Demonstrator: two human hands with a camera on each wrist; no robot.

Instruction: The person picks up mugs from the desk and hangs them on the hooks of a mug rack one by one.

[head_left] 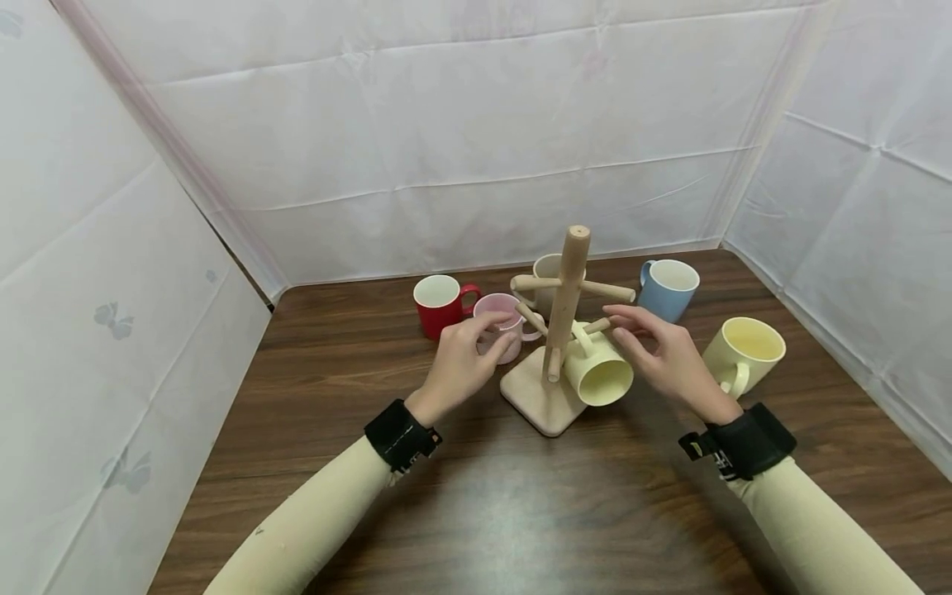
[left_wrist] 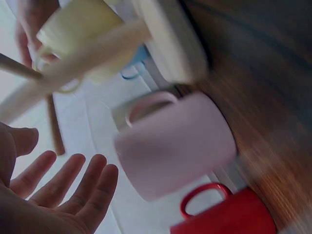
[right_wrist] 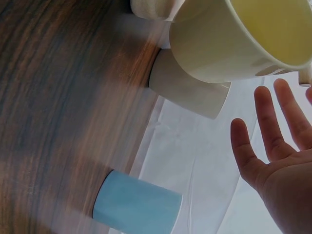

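Note:
A wooden mug tree (head_left: 567, 297) with several pegs stands on a square base (head_left: 539, 405). From one of its right-hand pegs a pale yellow mug (head_left: 595, 364) hangs by the handle, tilted with its mouth toward the front. My right hand (head_left: 665, 355) is just right of that mug, fingertips near the peg's end; the right wrist view shows its fingers spread and holding nothing. To the left of the post, my left hand (head_left: 463, 364) has loosely bent fingers around bare air. It partly covers an upright pink mug (left_wrist: 175, 146) in the head view.
A red mug (head_left: 437, 318) stands at the back left, beside the pink one. Behind the tree is an off-white mug (head_left: 546, 266). A blue mug (head_left: 665, 299) and another yellow mug (head_left: 732, 351) stand on the right. White sheeting (head_left: 476, 165) encloses the wooden table (head_left: 335, 355).

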